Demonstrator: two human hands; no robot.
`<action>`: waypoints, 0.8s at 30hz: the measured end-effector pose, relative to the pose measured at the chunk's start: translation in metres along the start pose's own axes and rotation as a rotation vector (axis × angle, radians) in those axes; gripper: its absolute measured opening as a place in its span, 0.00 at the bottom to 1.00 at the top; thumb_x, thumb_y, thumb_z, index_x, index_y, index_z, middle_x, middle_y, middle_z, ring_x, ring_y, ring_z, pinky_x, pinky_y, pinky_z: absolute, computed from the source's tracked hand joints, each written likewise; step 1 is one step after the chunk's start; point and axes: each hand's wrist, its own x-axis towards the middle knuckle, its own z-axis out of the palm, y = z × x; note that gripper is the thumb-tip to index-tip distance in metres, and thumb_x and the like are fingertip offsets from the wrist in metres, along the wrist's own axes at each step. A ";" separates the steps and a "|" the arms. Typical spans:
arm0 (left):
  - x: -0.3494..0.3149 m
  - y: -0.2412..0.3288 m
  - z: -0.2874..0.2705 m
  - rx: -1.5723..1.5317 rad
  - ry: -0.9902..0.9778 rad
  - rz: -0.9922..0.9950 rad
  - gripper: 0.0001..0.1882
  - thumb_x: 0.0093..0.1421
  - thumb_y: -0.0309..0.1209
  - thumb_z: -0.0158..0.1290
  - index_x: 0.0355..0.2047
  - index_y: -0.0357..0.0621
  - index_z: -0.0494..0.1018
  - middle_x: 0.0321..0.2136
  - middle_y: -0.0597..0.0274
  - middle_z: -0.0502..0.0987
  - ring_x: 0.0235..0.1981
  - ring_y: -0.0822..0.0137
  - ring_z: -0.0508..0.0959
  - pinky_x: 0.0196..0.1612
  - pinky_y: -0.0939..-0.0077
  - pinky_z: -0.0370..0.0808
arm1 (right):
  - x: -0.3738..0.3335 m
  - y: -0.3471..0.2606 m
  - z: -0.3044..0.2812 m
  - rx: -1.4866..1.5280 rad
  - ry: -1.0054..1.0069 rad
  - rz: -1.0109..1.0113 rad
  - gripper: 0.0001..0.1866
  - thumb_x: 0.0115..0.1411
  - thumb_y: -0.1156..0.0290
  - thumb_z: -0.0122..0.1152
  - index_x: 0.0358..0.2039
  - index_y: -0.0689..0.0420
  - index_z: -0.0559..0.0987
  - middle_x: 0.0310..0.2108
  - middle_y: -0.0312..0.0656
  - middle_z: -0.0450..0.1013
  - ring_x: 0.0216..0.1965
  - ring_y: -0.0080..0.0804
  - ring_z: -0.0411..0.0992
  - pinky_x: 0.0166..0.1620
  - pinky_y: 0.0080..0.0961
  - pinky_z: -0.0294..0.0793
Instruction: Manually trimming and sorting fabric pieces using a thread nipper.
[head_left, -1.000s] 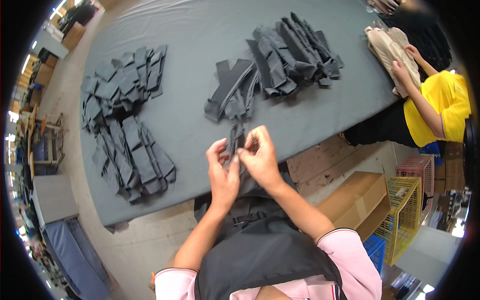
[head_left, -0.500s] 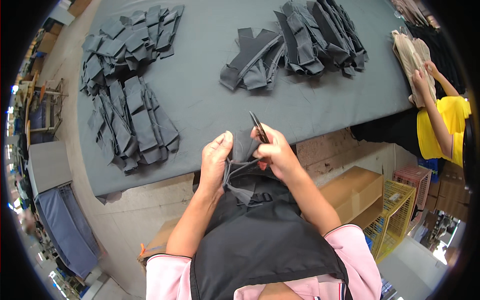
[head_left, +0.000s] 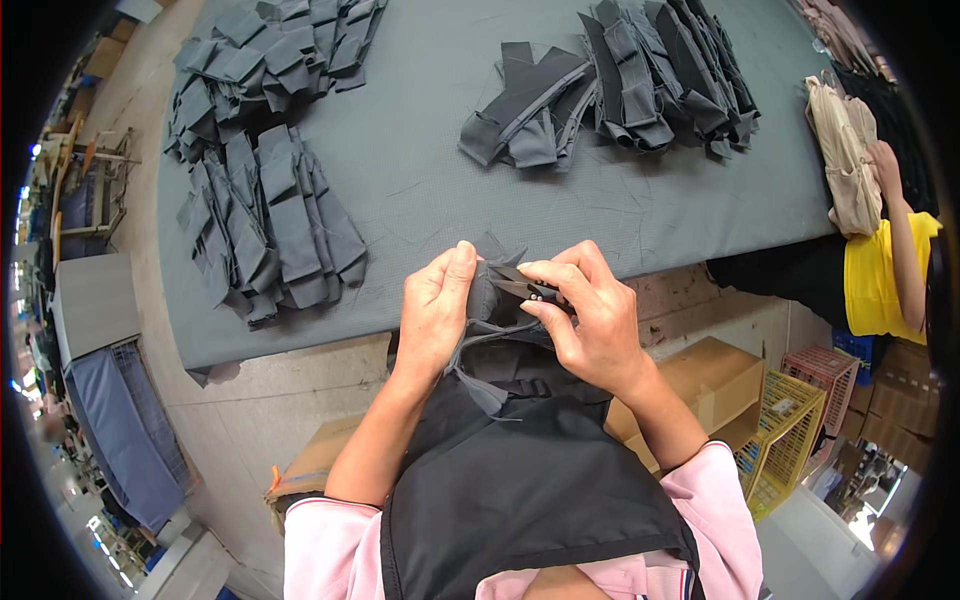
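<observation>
My left hand (head_left: 436,310) pinches a dark grey fabric piece (head_left: 487,300) at the near edge of the table, with its straps hanging down over my black apron. My right hand (head_left: 592,315) holds small thread snips (head_left: 525,288), blades pointing left against the top of that fabric piece. Both hands are close together, just in front of my chest.
The grey cloth-covered table (head_left: 420,180) carries stacks of dark fabric pieces at the left (head_left: 265,215), far left (head_left: 270,55) and far right (head_left: 610,75). A person in a yellow shirt (head_left: 880,280) handles beige fabric (head_left: 845,150) at the right. Cardboard box (head_left: 700,385) and yellow crate (head_left: 790,425) stand below.
My hands have dropped slightly toward my chest. The snips have swung from pointing up to pointing left at the fabric piece. The view tilted down, so the table stacks shifted up.
</observation>
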 end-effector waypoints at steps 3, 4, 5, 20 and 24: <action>0.000 0.000 -0.002 -0.002 -0.021 -0.022 0.21 0.67 0.42 0.43 0.25 0.39 0.71 0.18 0.79 0.62 0.20 0.84 0.56 0.21 0.86 0.53 | -0.002 0.001 0.002 0.037 0.003 0.020 0.18 0.44 0.81 0.65 0.38 0.57 0.77 0.27 0.39 0.67 0.23 0.29 0.68 0.26 0.24 0.70; 0.000 0.000 -0.002 -0.010 -0.030 -0.028 0.21 0.67 0.42 0.43 0.26 0.38 0.71 0.18 0.78 0.62 0.20 0.84 0.56 0.22 0.86 0.54 | -0.003 0.002 0.003 0.037 0.003 0.022 0.18 0.44 0.81 0.65 0.38 0.57 0.77 0.27 0.39 0.67 0.23 0.29 0.68 0.26 0.24 0.70; -0.001 0.000 -0.001 -0.010 -0.030 -0.029 0.21 0.67 0.42 0.43 0.26 0.38 0.71 0.18 0.78 0.62 0.20 0.84 0.56 0.22 0.86 0.54 | -0.005 0.003 0.004 0.071 -0.004 0.045 0.18 0.44 0.81 0.65 0.38 0.57 0.77 0.27 0.38 0.67 0.23 0.28 0.68 0.26 0.23 0.70; -0.003 -0.008 0.002 0.053 -0.023 -0.017 0.20 0.67 0.40 0.43 0.25 0.36 0.69 0.17 0.77 0.60 0.22 0.82 0.57 0.23 0.83 0.56 | -0.018 -0.010 0.011 0.022 0.147 0.111 0.17 0.44 0.80 0.67 0.37 0.57 0.77 0.26 0.40 0.68 0.22 0.30 0.69 0.26 0.25 0.70; -0.003 -0.012 0.004 0.196 0.064 0.134 0.20 0.67 0.39 0.44 0.22 0.35 0.66 0.13 0.71 0.58 0.18 0.80 0.56 0.20 0.78 0.57 | -0.014 -0.011 0.008 -0.169 0.109 -0.097 0.16 0.43 0.76 0.66 0.36 0.60 0.77 0.26 0.38 0.68 0.20 0.32 0.69 0.25 0.25 0.68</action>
